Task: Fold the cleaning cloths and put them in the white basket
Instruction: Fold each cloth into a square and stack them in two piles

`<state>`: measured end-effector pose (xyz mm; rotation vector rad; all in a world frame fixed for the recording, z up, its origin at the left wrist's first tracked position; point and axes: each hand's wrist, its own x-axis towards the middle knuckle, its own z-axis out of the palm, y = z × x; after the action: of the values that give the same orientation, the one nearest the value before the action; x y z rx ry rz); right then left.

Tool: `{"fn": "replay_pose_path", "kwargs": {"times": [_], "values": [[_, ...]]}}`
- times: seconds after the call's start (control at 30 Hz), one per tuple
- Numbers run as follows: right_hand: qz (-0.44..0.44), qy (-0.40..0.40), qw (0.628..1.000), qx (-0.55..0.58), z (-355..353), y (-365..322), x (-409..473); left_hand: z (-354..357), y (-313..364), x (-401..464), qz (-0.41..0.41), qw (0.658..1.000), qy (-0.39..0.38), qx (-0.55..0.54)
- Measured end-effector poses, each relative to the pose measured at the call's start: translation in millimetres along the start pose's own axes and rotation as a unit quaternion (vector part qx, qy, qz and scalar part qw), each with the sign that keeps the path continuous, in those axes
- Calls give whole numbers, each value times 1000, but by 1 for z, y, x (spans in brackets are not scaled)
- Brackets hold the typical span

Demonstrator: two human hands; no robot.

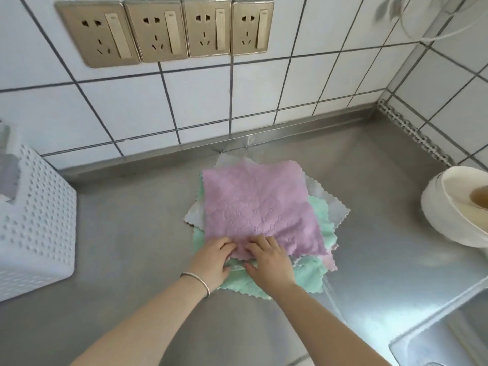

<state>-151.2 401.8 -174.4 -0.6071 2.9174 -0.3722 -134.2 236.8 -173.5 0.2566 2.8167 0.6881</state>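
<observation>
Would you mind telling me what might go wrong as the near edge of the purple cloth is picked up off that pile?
1. Both hands, left hand and right hand, work the purple cloth at one spot; the green cloth beneath may get pinched too and lift with it.
2. The pile lies loose and skewed, so pulling could drag the grey cloth askew.
3. The white basket stands well to the left; a fold may fall open on the way.

Steel counter (pixel 126 233), with a heap of cloths at its middle; pink cloth (pixel 258 207) on top, green cloth (pixel 309 276) and grey cloth (pixel 335 207) showing beneath; left hand (pixel 214 260) and right hand (pixel 269 260) side by side, pinching the pink cloth's near edge; basket (pixel 39 220) well left of the heap; bowls (pixel 456 207) well right of it; sockets (pixel 166 30) on the wall beyond.
</observation>
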Motion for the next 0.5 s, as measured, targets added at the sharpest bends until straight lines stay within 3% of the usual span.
{"fn": "replay_pose_path", "kwargs": {"times": [0.17,0.27,0.4,0.5], "values": [[-15,38,999,30,-1,23,3,4,11,9,-15,1000,-4,-27],[7,48,999,16,-5,34,2,15,20,17,3,998,50,-39],[7,75,997,-27,-18,36,13,0,34,22,-18,998,60,12],[-2,65,994,-93,-40,43,17,-26,43,21,-44,992,109,42]]}}
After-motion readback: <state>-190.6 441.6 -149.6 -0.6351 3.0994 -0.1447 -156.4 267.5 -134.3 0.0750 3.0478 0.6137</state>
